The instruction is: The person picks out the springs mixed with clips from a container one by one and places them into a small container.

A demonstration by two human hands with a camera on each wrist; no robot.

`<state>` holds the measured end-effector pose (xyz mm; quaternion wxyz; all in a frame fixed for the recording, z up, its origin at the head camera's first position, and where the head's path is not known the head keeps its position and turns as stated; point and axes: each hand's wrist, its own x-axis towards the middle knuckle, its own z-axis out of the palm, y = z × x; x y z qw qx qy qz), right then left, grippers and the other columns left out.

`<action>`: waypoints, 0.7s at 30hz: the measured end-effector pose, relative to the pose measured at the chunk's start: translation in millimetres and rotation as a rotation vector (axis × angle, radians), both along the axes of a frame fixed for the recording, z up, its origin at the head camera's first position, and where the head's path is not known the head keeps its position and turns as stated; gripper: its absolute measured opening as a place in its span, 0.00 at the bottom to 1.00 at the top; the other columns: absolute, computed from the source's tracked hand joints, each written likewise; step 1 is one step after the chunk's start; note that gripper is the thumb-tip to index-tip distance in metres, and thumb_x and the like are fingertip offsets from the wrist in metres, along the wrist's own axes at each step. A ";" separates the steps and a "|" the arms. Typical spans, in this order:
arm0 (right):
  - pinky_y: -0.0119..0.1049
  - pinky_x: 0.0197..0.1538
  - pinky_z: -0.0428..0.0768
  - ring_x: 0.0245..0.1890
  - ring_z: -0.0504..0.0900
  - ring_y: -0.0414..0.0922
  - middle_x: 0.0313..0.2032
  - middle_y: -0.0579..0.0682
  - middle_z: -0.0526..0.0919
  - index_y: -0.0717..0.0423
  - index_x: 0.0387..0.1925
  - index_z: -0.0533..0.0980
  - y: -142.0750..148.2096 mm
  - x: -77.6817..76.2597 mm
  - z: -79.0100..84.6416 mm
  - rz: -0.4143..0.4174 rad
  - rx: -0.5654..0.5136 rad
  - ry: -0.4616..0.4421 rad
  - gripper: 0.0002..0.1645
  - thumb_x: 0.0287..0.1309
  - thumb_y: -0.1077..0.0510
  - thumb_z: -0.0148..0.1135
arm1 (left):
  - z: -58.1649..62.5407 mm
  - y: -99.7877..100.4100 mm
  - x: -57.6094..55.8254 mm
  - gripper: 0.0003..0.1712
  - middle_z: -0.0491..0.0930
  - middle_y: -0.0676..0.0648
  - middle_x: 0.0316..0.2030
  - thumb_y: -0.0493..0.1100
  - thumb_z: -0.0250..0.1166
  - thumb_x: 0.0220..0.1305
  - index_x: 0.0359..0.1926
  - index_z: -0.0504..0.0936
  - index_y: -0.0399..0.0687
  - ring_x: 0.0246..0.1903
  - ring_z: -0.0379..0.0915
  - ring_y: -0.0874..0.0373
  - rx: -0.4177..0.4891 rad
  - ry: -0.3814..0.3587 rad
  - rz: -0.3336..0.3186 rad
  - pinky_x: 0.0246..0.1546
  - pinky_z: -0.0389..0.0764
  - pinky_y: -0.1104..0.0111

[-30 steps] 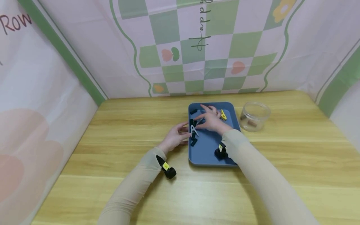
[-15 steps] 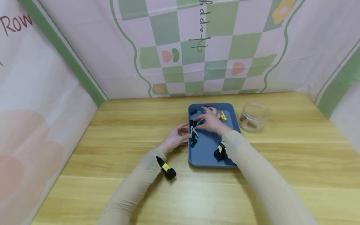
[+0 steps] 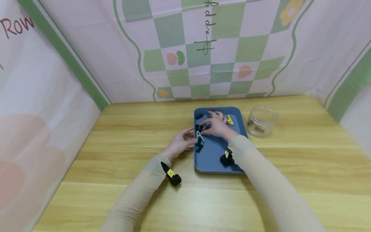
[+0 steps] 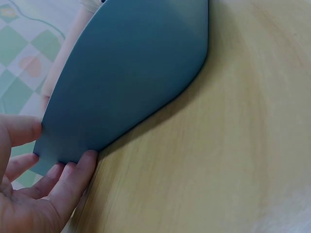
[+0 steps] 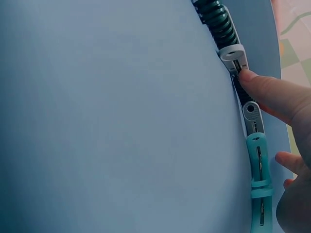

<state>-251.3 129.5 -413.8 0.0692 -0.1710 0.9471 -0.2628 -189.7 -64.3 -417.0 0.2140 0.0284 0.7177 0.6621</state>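
Note:
My left hand [image 3: 180, 142] is at the outer left wall of a blue tray [image 3: 218, 167]. In the left wrist view its fingertips touch the tray's side [image 4: 121, 73] low down and along the edge. My right hand [image 3: 217, 125] reaches over the tray with fingers spread. In the right wrist view, the thumb [image 5: 269, 90] touches a row by the wall: a dark ribbed piece [image 5: 218, 22], a grey clip [image 5: 232, 52], another grey clip [image 5: 251, 116] and a teal clip [image 5: 260, 179]. A pale grey clip [image 3: 199, 136] lies among small black pieces [image 3: 199, 148] on the tray's left side.
A yellow clip [image 3: 230, 120] lies near the tray's back right corner. To the right stands a clear round jar [image 3: 262, 120] with brownish pieces inside. A printed cloth wall [image 3: 226, 79] rises behind the wooden table [image 3: 139, 141].
Both hands, the tray and the clips stay nearly in place. The whole head view shifts slightly downward.

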 end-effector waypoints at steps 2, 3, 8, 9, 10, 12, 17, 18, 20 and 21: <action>0.68 0.65 0.39 0.70 0.36 0.65 0.72 0.62 0.48 0.49 0.49 0.81 0.0 0.2 -0.1 0.001 0.003 -0.001 0.22 0.51 0.48 0.70 | -0.1 -0.2 0.2 0.34 0.67 0.38 0.62 0.32 0.58 0.65 0.70 0.60 0.50 0.57 0.70 0.46 -0.001 -0.003 -0.002 0.48 0.83 0.58; 0.68 0.65 0.39 0.70 0.36 0.65 0.72 0.61 0.48 0.49 0.49 0.81 0.0 0.2 -0.1 0.001 0.003 -0.002 0.22 0.51 0.48 0.70 | -0.2 -0.3 0.2 0.34 0.67 0.38 0.62 0.32 0.58 0.65 0.70 0.60 0.50 0.57 0.70 0.46 -0.001 -0.003 -0.003 0.48 0.83 0.58; 0.68 0.65 0.40 0.70 0.36 0.64 0.72 0.61 0.48 0.50 0.47 0.82 -0.5 0.8 0.0 -0.003 -0.004 -0.002 0.22 0.50 0.48 0.70 | -1.8 -0.3 -0.5 0.34 0.67 0.38 0.61 0.32 0.58 0.65 0.70 0.61 0.50 0.57 0.70 0.46 0.006 -0.005 -0.002 0.48 0.83 0.58; 0.68 0.65 0.40 0.70 0.36 0.64 0.72 0.61 0.49 0.50 0.47 0.82 -0.7 0.9 0.1 -0.004 -0.003 -0.001 0.22 0.50 0.48 0.71 | -2.2 -0.1 -0.7 0.34 0.67 0.38 0.61 0.32 0.58 0.65 0.70 0.60 0.50 0.57 0.70 0.46 0.012 -0.004 -0.002 0.48 0.83 0.58; 0.67 0.65 0.40 0.70 0.37 0.64 0.72 0.61 0.49 0.50 0.47 0.82 -1.0 0.9 0.2 -0.005 -0.002 0.001 0.21 0.50 0.48 0.71 | -2.4 0.0 -0.9 0.34 0.67 0.37 0.61 0.32 0.58 0.65 0.70 0.60 0.50 0.57 0.70 0.46 0.018 -0.004 -0.003 0.48 0.83 0.58; 0.67 0.65 0.40 0.70 0.37 0.64 0.72 0.61 0.49 0.50 0.46 0.82 -1.4 1.1 0.6 -0.005 0.002 0.000 0.21 0.50 0.48 0.71 | -2.4 0.2 -0.7 0.34 0.67 0.37 0.61 0.31 0.58 0.65 0.70 0.60 0.49 0.57 0.70 0.46 0.026 -0.002 -0.003 0.48 0.83 0.58; 0.67 0.65 0.40 0.70 0.36 0.64 0.72 0.61 0.49 0.52 0.46 0.82 -2.5 1.8 2.6 0.005 -0.003 -0.012 0.20 0.51 0.50 0.70 | -2.4 0.5 -0.7 0.34 0.66 0.36 0.62 0.31 0.58 0.65 0.70 0.59 0.48 0.58 0.69 0.45 0.030 -0.001 -0.004 0.48 0.83 0.58; 0.67 0.65 0.40 0.70 0.36 0.64 0.72 0.61 0.49 0.52 0.46 0.82 -2.6 1.9 2.9 0.006 -0.006 -0.013 0.20 0.51 0.51 0.70 | -3.2 0.5 -1.2 0.35 0.66 0.36 0.62 0.31 0.58 0.65 0.70 0.59 0.48 0.58 0.69 0.45 0.030 -0.001 -0.005 0.48 0.83 0.58; 0.67 0.65 0.40 0.70 0.36 0.64 0.72 0.62 0.49 0.52 0.47 0.81 -2.8 2.3 3.3 0.005 -0.007 -0.015 0.20 0.51 0.51 0.70 | -4.3 0.4 -1.7 0.35 0.66 0.36 0.62 0.31 0.58 0.65 0.71 0.59 0.48 0.58 0.69 0.45 0.029 0.003 -0.009 0.48 0.83 0.58; 0.67 0.65 0.41 0.70 0.36 0.64 0.72 0.62 0.49 0.52 0.47 0.81 -2.9 2.4 3.4 0.004 -0.007 -0.014 0.20 0.52 0.51 0.69 | -4.4 0.3 -1.7 0.35 0.66 0.36 0.62 0.31 0.57 0.65 0.71 0.59 0.48 0.58 0.69 0.44 0.029 0.004 -0.012 0.48 0.83 0.58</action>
